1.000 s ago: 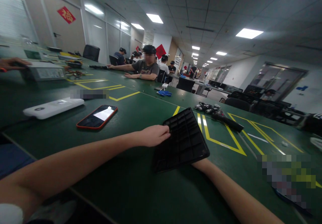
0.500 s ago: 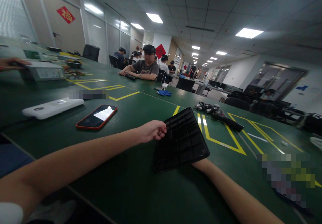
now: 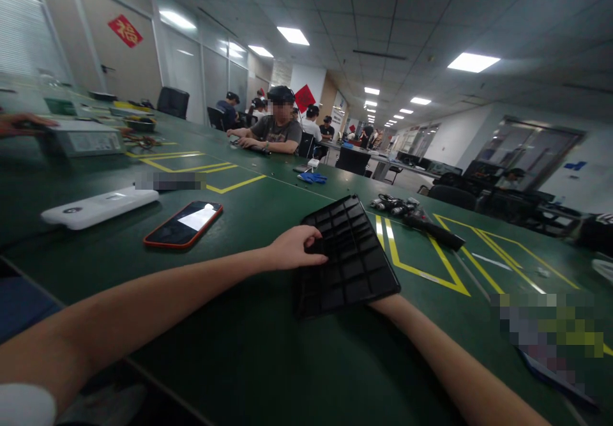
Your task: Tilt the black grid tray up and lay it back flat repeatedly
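Note:
A black plastic tray [image 3: 352,257] with a grid of shallow compartments is tilted up off the green table [image 3: 249,343], its ribbed face toward me. My left hand [image 3: 294,248] grips its left edge, fingers curled onto the grid. My right forearm reaches under the tray's lower right corner, and my right hand is hidden behind the tray.
A phone in a red case [image 3: 184,224] and a white flat device [image 3: 98,206] lie to the left. A black tool [image 3: 433,232] and small metal parts [image 3: 395,205] lie past the tray among yellow floor-tape lines. A seated person [image 3: 275,129] works across the table; blue gloves [image 3: 312,177] lie nearby.
The tray has tipped more upright and turned slightly. My left hand shifted from its top-left corner onto its left edge, fingers now over the grid. The seated person drew their arms in.

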A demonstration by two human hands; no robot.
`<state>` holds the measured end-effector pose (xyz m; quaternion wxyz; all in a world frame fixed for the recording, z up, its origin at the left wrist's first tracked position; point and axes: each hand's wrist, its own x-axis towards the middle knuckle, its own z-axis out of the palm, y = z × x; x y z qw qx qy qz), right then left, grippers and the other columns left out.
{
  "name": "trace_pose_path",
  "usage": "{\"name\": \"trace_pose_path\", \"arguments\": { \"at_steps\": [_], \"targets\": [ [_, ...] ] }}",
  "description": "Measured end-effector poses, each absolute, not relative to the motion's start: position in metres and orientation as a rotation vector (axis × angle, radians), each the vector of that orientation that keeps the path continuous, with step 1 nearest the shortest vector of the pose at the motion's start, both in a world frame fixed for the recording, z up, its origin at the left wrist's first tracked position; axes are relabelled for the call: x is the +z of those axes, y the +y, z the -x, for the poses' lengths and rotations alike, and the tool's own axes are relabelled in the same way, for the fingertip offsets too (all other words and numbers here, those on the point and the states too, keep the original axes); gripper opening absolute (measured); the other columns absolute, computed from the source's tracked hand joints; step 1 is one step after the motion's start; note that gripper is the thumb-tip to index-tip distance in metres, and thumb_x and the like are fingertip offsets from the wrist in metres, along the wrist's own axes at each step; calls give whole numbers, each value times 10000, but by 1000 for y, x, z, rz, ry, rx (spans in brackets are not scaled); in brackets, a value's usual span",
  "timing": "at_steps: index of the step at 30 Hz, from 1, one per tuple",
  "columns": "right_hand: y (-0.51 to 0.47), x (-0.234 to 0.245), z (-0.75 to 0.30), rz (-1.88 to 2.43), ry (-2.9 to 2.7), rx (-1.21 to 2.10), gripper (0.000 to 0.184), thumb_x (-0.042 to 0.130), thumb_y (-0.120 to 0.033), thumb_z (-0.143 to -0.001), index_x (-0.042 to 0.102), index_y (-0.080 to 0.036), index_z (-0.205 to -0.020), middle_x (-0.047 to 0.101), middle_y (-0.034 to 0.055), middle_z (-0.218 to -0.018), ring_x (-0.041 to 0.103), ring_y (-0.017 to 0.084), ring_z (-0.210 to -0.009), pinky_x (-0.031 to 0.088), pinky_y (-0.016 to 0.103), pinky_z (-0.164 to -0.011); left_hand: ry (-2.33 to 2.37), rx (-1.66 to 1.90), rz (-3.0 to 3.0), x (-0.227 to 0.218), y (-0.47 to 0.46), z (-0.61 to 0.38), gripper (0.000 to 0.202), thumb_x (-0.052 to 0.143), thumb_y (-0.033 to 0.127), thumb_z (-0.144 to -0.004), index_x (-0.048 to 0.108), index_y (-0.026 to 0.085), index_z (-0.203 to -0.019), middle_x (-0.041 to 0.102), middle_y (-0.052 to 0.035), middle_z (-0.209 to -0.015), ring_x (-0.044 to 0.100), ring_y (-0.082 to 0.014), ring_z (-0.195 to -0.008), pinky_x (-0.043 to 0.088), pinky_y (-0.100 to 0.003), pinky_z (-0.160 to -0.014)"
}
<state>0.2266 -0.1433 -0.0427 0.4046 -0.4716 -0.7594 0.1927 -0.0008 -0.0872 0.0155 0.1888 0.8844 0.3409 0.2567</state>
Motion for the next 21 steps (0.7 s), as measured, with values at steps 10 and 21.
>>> {"name": "trace_pose_path", "arguments": {
  "at_steps": [10,21],
  "targets": [
    [-129,-19,-355,2121,-1701,-203,479,436,-383,-852,500,-221,-1298,609,144,-1106,559,295,-1032,412,458,-889,2191,532,-2080,33,35,66,539,519,580,-715,662,133,-979,654,-164,-1073,601,-324,-991,458,-327,-732],
    [-139,-16,-341,2389,-1620,-469,581,336,-496,-867,466,-158,-1322,459,156,-1361,365,387,-1258,301,558,-999,2145,822,-2299,26,38,65,394,391,184,-826,568,16,-1136,597,-228,-1118,560,-301,-1062,440,-364,-875]
  ]
}}
